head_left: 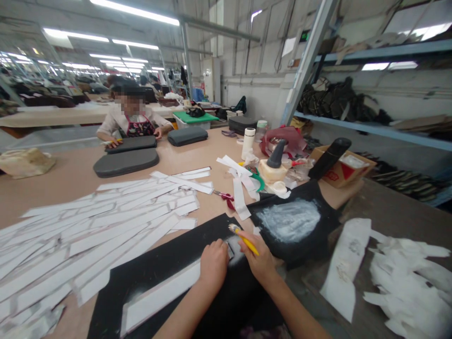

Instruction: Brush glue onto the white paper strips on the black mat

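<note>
A yellow-handled brush (pixel 250 243) is in my right hand (pixel 259 259), its pale bristle tip up and to the left, over the black sheet (pixel 148 254). My left hand (pixel 213 263) has its fingers curled down on the far end of a long white strip (pixel 160 299) lying on that sheet. The fingertips hide what they touch there. A whitish smear shows on the black material between my hands. Right of the brush lies another black piece (pixel 254 214) with a wide patch of white, wet-looking coating (pixel 289 220).
Many white strips (pixel 116 221) overlap on the left of the table. Red-handled scissors (pixel 228 200), a tub with a dark cone (pixel 273 169) and a white bottle (pixel 248 142) stand beyond. Opposite, a person (pixel 136 117) handles dark grey pads (pixel 126 162). White scraps (pixel 409 278) lie at right.
</note>
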`<state>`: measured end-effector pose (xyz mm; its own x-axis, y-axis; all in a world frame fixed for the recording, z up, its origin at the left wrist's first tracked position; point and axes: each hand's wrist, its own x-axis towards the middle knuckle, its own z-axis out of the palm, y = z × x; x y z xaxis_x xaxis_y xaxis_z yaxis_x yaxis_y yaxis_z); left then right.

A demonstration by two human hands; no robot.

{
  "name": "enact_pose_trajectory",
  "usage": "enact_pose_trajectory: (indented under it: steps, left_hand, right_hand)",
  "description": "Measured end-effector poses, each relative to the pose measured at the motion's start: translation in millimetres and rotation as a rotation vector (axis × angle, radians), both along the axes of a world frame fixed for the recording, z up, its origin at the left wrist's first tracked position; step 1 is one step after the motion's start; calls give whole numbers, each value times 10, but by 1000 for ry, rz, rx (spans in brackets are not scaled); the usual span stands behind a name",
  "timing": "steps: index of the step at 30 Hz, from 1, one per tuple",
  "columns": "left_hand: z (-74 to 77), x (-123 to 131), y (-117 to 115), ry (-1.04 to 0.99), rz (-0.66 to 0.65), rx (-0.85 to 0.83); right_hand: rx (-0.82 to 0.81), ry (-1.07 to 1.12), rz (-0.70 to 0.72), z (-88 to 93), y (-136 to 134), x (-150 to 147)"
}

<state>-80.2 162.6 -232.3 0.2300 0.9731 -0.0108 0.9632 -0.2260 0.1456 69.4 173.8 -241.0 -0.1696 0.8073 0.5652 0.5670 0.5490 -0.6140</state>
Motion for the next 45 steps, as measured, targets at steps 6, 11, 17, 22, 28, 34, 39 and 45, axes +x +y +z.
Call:
enact_pose_trajectory:
  steps: [6, 11, 17, 22, 28, 34, 39, 45]
  left_hand:
    - [1, 58, 10, 5, -31, 2]
    - [-1, 119, 5, -18, -60, 12]
    - [0, -32, 34, -82, 7, -11]
    - [-4, -120, 60, -148, 34, -34]
    - [-54, -149, 52, -228, 49, -29]
    - [-84, -178, 12, -337, 74, -13]
    - [-102, -208, -25, -459, 117, -13]
    - [-206, -307, -20, -726, 228, -40]
  right_hand:
    - [-6, -25, 9, -85, 4, -59]
    - [-25, -12, 1, -58, 12, -48]
    - [-60, 14, 27, -99, 3, -79]
    - [-65, 4, 35, -192, -7, -146]
    - [-70, -44, -10, -283, -11, -227]
    - [-160, -72, -73, -363, -11, -306]
    - [-178, -70, -54, -390, -23, -310]
    - [-155, -173, -95, -417, -21, -283]
